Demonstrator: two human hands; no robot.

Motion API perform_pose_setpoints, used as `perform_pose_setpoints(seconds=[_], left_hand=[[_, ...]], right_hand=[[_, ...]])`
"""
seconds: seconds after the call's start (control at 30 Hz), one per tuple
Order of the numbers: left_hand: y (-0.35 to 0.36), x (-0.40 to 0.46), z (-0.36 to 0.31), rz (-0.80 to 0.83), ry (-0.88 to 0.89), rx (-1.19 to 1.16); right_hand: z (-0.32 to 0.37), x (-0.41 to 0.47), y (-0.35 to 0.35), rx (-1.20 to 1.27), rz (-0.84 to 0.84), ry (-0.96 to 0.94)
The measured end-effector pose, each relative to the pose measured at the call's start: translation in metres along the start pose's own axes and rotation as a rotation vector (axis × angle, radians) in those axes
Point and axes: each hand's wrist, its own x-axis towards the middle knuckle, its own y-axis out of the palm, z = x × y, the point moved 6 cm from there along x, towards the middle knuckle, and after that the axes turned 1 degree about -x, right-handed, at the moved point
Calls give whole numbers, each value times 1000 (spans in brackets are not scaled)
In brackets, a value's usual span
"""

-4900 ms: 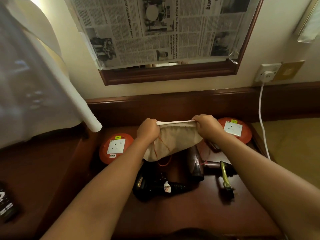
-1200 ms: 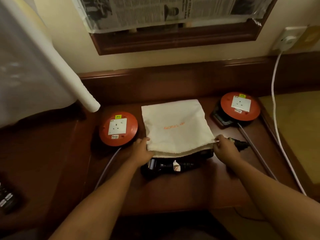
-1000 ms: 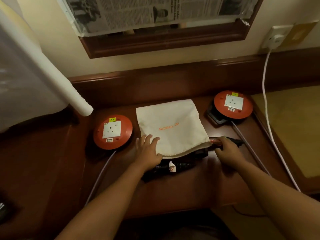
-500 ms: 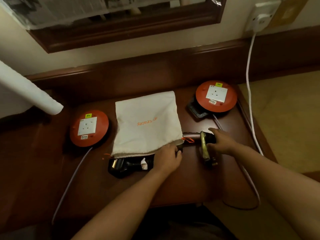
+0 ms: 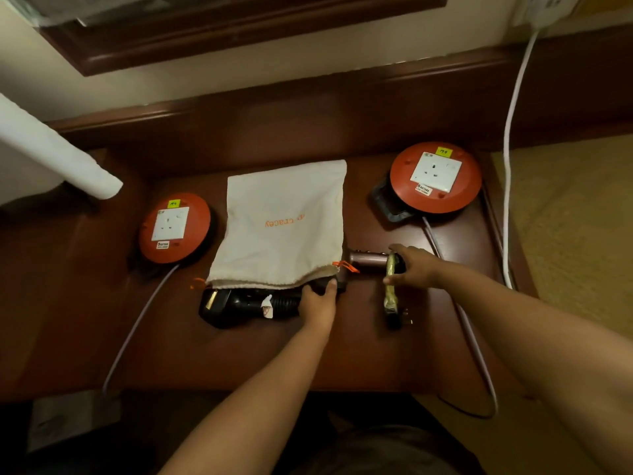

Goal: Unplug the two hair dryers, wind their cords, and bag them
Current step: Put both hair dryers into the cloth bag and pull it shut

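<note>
A cream drawstring bag (image 5: pixel 284 224) with orange lettering lies flat on the dark wooden table (image 5: pixel 239 354), its mouth toward me. A black hair dryer (image 5: pixel 239 305) with its plug and wound cord lies at the bag's mouth, partly under the cloth. A brown hair dryer (image 5: pixel 368 259) sticks out from under the bag's right corner, its handle pointing right. My left hand (image 5: pixel 318 299) grips the brown dryer's head at the bag's edge. My right hand (image 5: pixel 414 267) holds the handle end, where the cord bundle with a yellow-green tie (image 5: pixel 390 286) hangs.
Two orange extension reels with white sockets sit on the table, one left (image 5: pixel 173 228) and one back right (image 5: pixel 435 176), each trailing a grey cable off the front edge. A white cable (image 5: pixel 507 142) runs from a wall plug on the right. A white roll (image 5: pixel 58 152) juts in at left.
The bag, earlier stretched open between both hands, now lies flat over the dryers. My left hand shifted right to the brown dryer's head, my right hand took its handle end.
</note>
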Motion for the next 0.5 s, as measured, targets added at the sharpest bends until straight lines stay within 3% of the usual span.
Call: perform_pose_setpoints(seconds=[0.5], left_hand=[[23, -16, 17, 77, -13, -189]], right_hand=[[-28, -25, 20, 91, 114, 74]])
